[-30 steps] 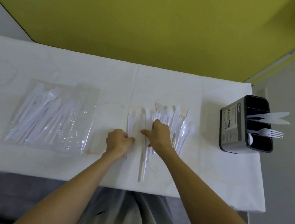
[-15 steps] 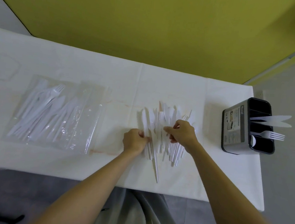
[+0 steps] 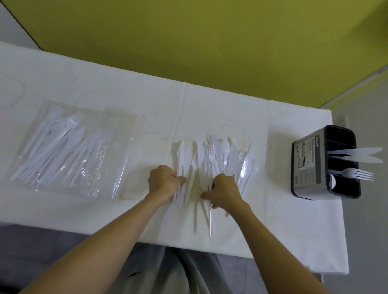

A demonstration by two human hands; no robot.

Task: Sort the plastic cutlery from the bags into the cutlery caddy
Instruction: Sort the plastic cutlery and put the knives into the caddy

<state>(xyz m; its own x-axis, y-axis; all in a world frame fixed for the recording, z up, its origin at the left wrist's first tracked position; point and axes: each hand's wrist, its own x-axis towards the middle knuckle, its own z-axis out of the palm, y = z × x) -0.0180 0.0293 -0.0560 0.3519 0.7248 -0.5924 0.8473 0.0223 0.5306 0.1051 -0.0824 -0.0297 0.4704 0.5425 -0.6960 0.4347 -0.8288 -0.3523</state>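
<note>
Plastic cutlery (image 3: 215, 158) mostly left loose on the surface (image 3: 275, 224), handles clamped in the left hand (image 3: 164, 183) and right hand (image 3: 225, 190); only four pieces parked in the caddy (image 3: 309, 161), left bag (image 3: 70, 150) not emptied.

Before you, the long table in its white cloth (image 3: 275, 224) carries a clear plastic bag of white cutlery (image 3: 107, 162) lying flat at the left. A fanned spread of loose white plastic cutlery (image 3: 222, 156) lies mid-table, and a grey-and-black cutlery caddy (image 3: 308, 166) stands near the right end.
</note>
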